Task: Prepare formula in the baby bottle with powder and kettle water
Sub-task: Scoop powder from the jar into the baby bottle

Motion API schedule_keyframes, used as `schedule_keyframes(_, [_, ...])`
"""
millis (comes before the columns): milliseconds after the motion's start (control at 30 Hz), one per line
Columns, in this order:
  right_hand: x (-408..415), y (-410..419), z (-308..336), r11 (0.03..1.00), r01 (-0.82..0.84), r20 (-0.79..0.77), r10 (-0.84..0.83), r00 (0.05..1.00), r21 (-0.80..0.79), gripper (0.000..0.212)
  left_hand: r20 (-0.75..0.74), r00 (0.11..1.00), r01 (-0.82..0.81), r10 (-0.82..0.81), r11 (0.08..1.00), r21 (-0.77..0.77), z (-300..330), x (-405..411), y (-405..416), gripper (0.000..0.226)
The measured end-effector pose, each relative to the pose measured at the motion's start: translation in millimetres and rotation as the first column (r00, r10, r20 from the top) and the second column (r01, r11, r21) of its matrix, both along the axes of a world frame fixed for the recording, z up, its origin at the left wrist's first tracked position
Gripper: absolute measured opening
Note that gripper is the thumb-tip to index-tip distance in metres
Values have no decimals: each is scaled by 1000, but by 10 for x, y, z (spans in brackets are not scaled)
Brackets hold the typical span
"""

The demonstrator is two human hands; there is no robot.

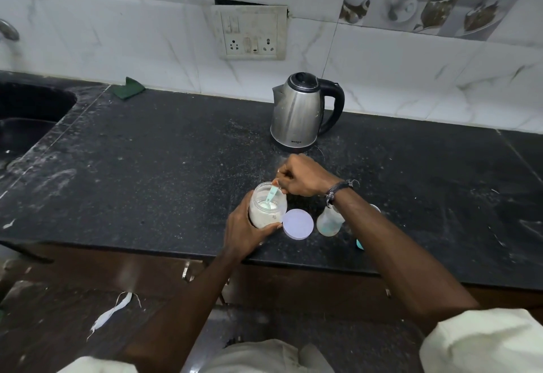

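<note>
One jar [267,208] holds white powder, teal scoop [271,196] dipped inside.

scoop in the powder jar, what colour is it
Light teal scoop, seen in the head view.

Green cloth [129,88], wall socket [251,35], sink [32,114]

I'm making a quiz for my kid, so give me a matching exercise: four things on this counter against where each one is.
Things:
1. kettle
2. scoop
3. round lid
4. powder jar

Places:
A. gripped in the left hand
B. flat on the counter between jar and baby bottle
C. upright below the wall socket
D. dipped into the powder, held by the right hand

Pairs: 1-C, 2-D, 3-B, 4-A
</note>
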State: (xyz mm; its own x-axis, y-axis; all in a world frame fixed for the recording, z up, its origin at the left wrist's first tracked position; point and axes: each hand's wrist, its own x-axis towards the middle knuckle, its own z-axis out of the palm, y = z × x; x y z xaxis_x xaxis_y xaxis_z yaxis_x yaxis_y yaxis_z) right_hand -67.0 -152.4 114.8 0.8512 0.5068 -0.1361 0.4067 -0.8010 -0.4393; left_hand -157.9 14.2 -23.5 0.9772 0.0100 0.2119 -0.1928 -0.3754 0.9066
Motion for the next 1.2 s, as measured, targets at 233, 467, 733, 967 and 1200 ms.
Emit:
schedule_keyframes(233, [-68, 4, 21, 999, -18, -72, 21, 997, 41, 36, -2, 1000, -2, 2, 1000, 14, -17, 1, 4, 91])
schedule_keyframes(467, [-108, -9, 74, 998, 9, -134, 0, 991, 64, 28, -25, 999, -20, 21, 999, 37, -51, 7, 15, 93])
schedule_keyframes(733, [-66, -110, 42, 984, 124, -183, -99, 978, 129, 37, -41, 999, -18, 21, 997, 74, -7, -2, 7, 97])
schedule_keyframes(967, [-44, -243, 40, 954, 261, -251, -220, 943, 146, 31, -75, 996, -41, 47, 996, 79, 10, -11, -19, 105])
schedule_keyframes(1200, [-24, -444, 108, 914, 352, -275, -292, 916, 203, 31, -96, 990, -87, 104, 982, 170, 14, -14, -34, 146])
